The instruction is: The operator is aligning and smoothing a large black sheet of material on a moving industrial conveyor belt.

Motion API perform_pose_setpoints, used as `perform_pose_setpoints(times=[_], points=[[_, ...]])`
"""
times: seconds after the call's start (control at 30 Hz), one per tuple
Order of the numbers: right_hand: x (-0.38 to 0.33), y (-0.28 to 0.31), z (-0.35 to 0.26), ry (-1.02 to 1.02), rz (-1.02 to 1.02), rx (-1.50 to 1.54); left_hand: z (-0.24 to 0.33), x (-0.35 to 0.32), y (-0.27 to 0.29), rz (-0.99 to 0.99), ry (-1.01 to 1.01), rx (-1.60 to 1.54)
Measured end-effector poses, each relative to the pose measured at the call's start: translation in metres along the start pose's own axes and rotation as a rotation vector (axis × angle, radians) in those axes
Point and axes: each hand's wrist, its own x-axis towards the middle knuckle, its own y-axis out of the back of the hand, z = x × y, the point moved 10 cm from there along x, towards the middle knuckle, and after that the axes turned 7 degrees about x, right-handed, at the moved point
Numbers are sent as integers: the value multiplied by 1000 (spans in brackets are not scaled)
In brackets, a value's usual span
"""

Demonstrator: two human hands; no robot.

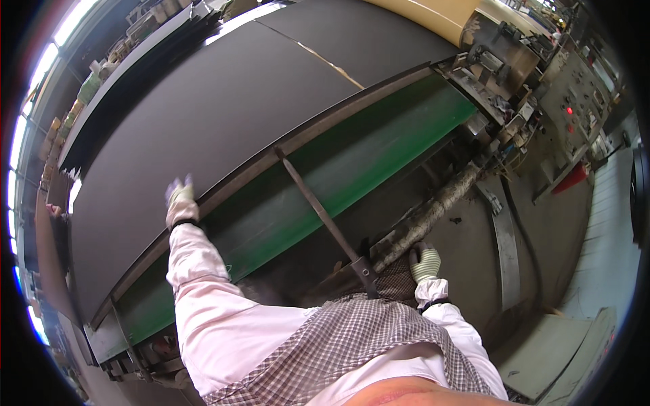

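Note:
My left hand, in a pale glove, reaches forward over the near edge of a wide dark grey sheet. Its fingers are stretched out and it grips nothing; whether it touches the sheet I cannot tell. Low on the right, my right hand, in a striped glove, is beside my checked apron and the near end of a pale wrapped pipe. Its fingers look curled, and what they hold, if anything, is hidden.
A green belt runs below the sheet's metal edge rail. One slanting metal bar crosses it toward my waist. Machinery with a control panel stands at the right, and a large tan roll lies at the back.

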Motion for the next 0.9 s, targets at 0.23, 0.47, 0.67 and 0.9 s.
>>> perform_pose_setpoints(times=[0.23,0.47,0.67,0.9], points=[[-1,-4,5,-98,-29,-103,31,-29,0,23,-264,-34],[-4,-4,7,-31,-18,-114,36,-24,20,206,-290,-65],[-3,0,-3,-61,-33,-73,59,-50,8,73,-446,-154],[-1,8,-11,-6,-3,-13,172,-89,27,41,-519,-94]])
